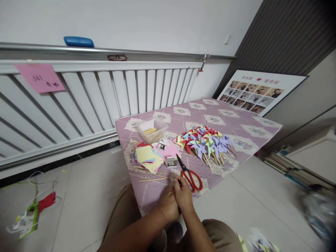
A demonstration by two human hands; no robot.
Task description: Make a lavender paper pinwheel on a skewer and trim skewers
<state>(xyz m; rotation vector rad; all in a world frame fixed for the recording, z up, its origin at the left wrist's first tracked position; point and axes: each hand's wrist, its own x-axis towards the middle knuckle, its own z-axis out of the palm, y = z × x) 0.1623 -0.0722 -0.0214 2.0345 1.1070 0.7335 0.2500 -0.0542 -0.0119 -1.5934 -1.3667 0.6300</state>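
Nearest the lens: knees in tan trousers [215, 234], forearms meeting above them. Left hand [168, 206] and right hand [183, 196] pressed together at the near edge of the table [236, 115], fingers pinched on something pale and small, too blurred to name; grip of each hand closed, though whether on one shared piece or separate pieces cannot be told.

Beyond the hands, in order of bulk: low table under a lilac patterned cover, pushed close to a white radiator [91, 101] bearing a pink note [39, 77]. Framed photo board [258, 91] leaning at the far right. On the cover's right half, a broad heap of paper pinwheels [207, 141] in purple, green, yellow and red, sticks fanned toward the camera. Judging by that pile, much of the making already done.

Left of the heap, a stack of coloured paper squares [147, 156], still thick, suggesting plenty left to fold. Behind it, a clear plastic tub [152, 130] holding more sticks. Red-handled scissors [190, 173] lying open-bladed just beyond the right hand, not held. Small grey stapler-like object [171, 161] between paper and scissors. A few loose wooden sticks [152, 179] lying flat just left of the hands, unassembled.

On the floor at left, scraps and wire, well apart from the work.
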